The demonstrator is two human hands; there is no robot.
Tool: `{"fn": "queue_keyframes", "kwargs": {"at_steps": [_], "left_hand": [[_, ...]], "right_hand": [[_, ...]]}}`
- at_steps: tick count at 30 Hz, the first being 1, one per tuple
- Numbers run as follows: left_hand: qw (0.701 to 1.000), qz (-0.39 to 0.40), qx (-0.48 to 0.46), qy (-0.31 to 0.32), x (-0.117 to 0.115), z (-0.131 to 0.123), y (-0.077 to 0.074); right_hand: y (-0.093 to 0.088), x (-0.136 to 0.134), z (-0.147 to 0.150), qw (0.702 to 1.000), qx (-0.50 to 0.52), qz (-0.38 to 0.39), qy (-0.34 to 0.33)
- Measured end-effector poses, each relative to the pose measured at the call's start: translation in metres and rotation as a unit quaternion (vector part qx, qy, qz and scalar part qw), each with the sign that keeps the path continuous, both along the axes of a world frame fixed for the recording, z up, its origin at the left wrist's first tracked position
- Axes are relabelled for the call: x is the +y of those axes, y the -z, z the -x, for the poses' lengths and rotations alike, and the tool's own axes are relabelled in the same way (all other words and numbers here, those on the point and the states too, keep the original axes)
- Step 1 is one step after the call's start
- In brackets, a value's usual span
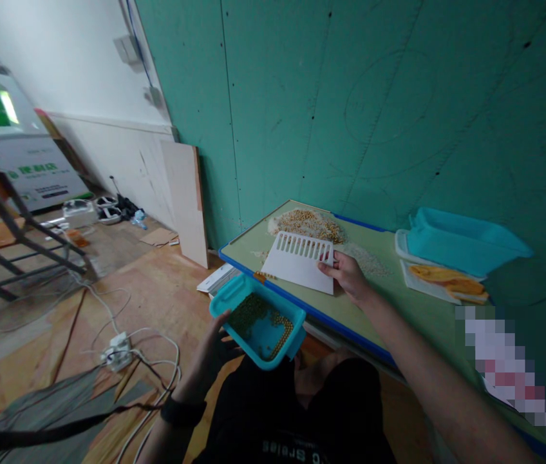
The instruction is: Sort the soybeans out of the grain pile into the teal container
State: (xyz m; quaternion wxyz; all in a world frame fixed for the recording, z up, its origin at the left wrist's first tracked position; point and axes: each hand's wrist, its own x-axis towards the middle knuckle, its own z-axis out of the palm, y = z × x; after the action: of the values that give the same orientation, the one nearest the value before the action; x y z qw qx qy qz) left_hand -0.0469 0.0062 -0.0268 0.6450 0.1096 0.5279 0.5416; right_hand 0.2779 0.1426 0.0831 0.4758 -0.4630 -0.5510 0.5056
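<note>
Beans (255, 314) cover part of the bottom of a teal tray (234, 290), which hangs off the near edge of the table (398, 303), above the person's lap. The left hand (216, 340) holds this tray from below at its near-left corner, its grip closed on the rim with the thumb on top (a dark band sits on that wrist). The tray's far rim is just beside the table's blue edge; whether they touch I cannot tell.

On the table just beyond, the right hand (348, 274) pinches the right end of a white scraper (299, 264), its grip narrow, thumb on the upper face. The scraper lies tilted, slotted edge pointing away. Beyond the slots sits a heap of beans (309, 224) near the table's far corner, and a thinner spread of pale grain (372, 260) lies right of it.

Farther right, well apart from both hands, a second teal container (456, 241) rests against the green wall (398, 96), with a yellow packet (449, 278) in front of it.
</note>
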Motion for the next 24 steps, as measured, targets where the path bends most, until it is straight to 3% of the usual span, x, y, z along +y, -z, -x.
{"fn": "queue_keyframes", "kwargs": {"at_steps": [12, 17, 24], "left_hand": [[0.999, 0.019, 0.032, 0.009, -0.004, -0.012, -0.018], [0.998, -0.036, 0.049, 0.022, -0.012, -0.02, -0.029], [0.998, -0.03, 0.037, 0.043, -0.018, -0.026, -0.037]], "right_hand": [[-0.001, -0.004, -0.001, 1.0, 0.01, 0.0, 0.012], [-0.002, -0.005, -0.002, 0.999, 0.015, -0.002, 0.031], [-0.001, -0.041, -0.021, 0.996, 0.022, 0.012, 0.083]]}}
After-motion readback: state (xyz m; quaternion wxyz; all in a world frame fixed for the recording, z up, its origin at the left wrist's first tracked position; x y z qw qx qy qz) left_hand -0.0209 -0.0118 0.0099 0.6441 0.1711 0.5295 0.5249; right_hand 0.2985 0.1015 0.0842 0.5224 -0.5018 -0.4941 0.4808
